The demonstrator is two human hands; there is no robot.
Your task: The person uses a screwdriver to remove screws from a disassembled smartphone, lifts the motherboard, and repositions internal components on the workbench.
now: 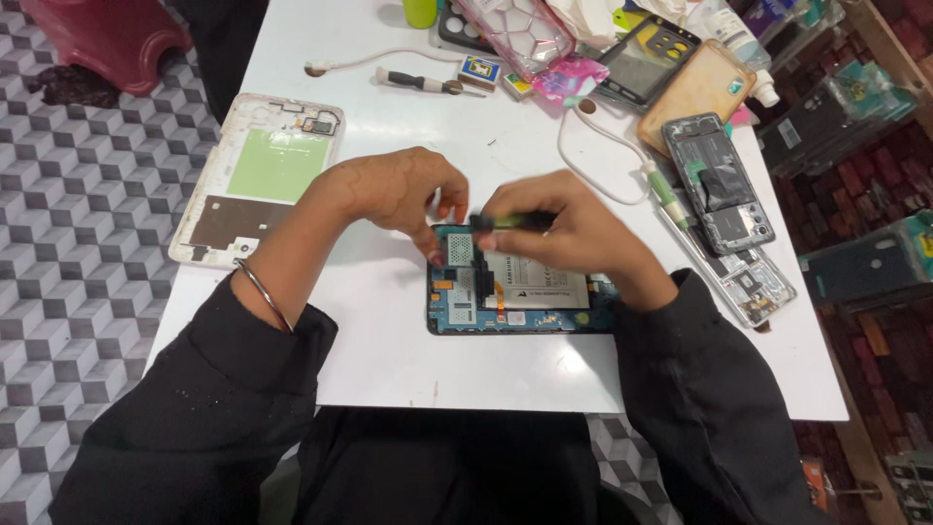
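I sat at a white table (389,360) whose far edge was crowded with clutter, above a floor (87,194) tiled in a grey cube pattern; a dark red plastic stool (107,39) stood off to my left, and shelves of phone parts lined the brick-patterned wall on my right. On the table to my left lay a white tablet back cover (258,180) with a green patch inside. Further back lay a black-handled screwdriver (423,83), a white cable (603,146), a clear pink-edged phone case (515,34), and to my right an opened phone (719,185) with its insides showing.

The opened tablet (520,297) lay flat in front of me, near the middle of the table, its back off: a blue circuit board on the left part, a white battery across the middle, an orange flex strip between them.

My left hand (398,190) rested at the tablet's upper left corner, fingers curled down and touching its edge, holding nothing else. My right hand (573,233) hovered over the battery, fingers closed around a thin dark tool (510,222) held crosswise, its tip pointing toward my left hand.
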